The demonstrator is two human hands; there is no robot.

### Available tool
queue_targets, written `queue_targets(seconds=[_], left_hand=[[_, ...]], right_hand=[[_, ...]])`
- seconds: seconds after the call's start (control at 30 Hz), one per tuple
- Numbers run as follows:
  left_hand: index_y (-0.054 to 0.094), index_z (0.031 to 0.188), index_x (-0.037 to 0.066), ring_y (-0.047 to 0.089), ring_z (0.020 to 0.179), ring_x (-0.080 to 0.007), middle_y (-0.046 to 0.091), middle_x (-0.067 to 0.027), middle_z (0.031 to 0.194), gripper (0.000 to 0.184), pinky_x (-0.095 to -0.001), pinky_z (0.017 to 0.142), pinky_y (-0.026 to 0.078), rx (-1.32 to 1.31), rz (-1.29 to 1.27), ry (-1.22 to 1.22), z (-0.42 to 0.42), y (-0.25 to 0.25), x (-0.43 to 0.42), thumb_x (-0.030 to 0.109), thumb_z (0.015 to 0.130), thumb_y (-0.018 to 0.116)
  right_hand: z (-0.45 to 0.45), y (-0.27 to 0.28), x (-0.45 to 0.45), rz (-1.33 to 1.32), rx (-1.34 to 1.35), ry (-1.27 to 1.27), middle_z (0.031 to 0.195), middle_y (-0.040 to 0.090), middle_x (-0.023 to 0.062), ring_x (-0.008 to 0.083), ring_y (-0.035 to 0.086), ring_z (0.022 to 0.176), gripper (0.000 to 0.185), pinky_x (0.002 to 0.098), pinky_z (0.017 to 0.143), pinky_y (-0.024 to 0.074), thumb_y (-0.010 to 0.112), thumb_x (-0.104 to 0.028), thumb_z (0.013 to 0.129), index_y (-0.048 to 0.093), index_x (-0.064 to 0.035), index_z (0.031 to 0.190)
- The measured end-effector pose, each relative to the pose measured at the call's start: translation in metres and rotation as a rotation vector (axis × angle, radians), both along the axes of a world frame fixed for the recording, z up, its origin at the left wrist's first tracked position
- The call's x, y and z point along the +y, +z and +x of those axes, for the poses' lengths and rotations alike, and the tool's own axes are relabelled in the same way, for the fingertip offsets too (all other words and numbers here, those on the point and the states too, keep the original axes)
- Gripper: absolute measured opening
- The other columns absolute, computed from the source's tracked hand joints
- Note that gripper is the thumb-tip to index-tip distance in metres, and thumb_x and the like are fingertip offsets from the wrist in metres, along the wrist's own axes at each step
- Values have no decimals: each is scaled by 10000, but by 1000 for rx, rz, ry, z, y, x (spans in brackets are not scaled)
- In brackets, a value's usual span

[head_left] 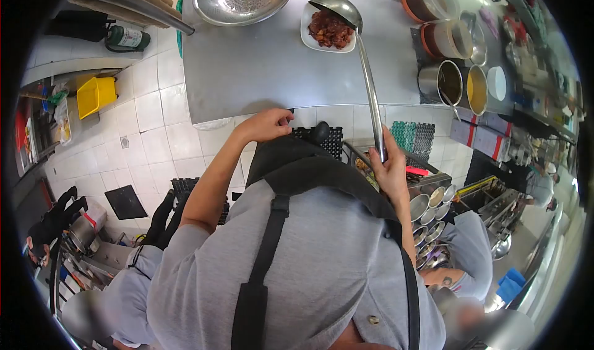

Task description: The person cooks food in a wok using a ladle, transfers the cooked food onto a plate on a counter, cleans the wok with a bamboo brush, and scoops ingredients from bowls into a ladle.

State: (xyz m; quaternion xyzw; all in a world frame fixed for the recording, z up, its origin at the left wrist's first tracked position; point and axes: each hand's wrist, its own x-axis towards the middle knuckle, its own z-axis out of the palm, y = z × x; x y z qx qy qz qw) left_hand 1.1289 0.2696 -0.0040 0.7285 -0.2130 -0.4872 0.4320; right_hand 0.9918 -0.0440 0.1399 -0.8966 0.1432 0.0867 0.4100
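Observation:
My right hand (388, 167) is closed around the long handle of a metal ladle (370, 84). The ladle's bowl rests over the far edge of a square white dish (307, 39). Dark reddish-brown chopped food (330, 32), which looks like meat in sauce, fills the dish. Just off the near edge of the steel table (260, 72) is my left hand (270, 125). Its fingers are loosely bent with a gap at the thumb, and I see nothing held in them.
A large metal bowl (244, 0) stands at the table's far left. On the right are tubs of dark sauce (440, 39) and metal pots (440, 81). A yellow bin (96, 96) is off to the left. Co-workers in grey shirts are behind me on both sides (127, 297) (467, 245).

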Motion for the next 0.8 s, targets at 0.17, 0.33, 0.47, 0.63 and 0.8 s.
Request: queue_targets(seconds=[0.17,0.33,0.47,0.63,0.8], left_hand=[[624,1283,43,641,957,-203,679,-88,1066,426,-342,853,518,-4,5,-5,7,1,-1,261,919,667],[622,1270,33,643,970,-194,678,-86,1050,411,-338,841,526,23,-44,-28,12,-15,-3,248,923,667],[601,1273,31,653,944,-174,673,-77,1030,408,-314,766,550,116,-90,-29,28,-11,-13,221,919,671],[539,1316,14,678,878,-193,660,-93,1043,424,-321,712,571,348,-217,488,61,-9,-37,136,924,642],[506,1332,-4,689,900,-221,652,-120,1073,433,-342,714,573,301,-332,897,113,-20,-79,85,925,624]], right_hand=[[-3,17,16,-3,96,-24,984,670,141,107,527,749,584,274,668,447,652,-43,909,459,19,1456],[-17,5,22,106,61,-96,1238,658,172,181,601,1123,569,309,995,453,634,-33,929,444,52,1458],[-28,-11,18,216,-26,-185,991,690,121,163,642,848,589,292,765,517,620,-22,934,419,24,1485],[-17,47,35,813,93,-500,598,435,-27,40,356,378,580,209,348,292,592,-49,966,374,-24,1504],[-66,62,20,1181,14,-628,593,385,-26,40,308,337,584,224,310,251,642,-149,951,400,-43,1472]])
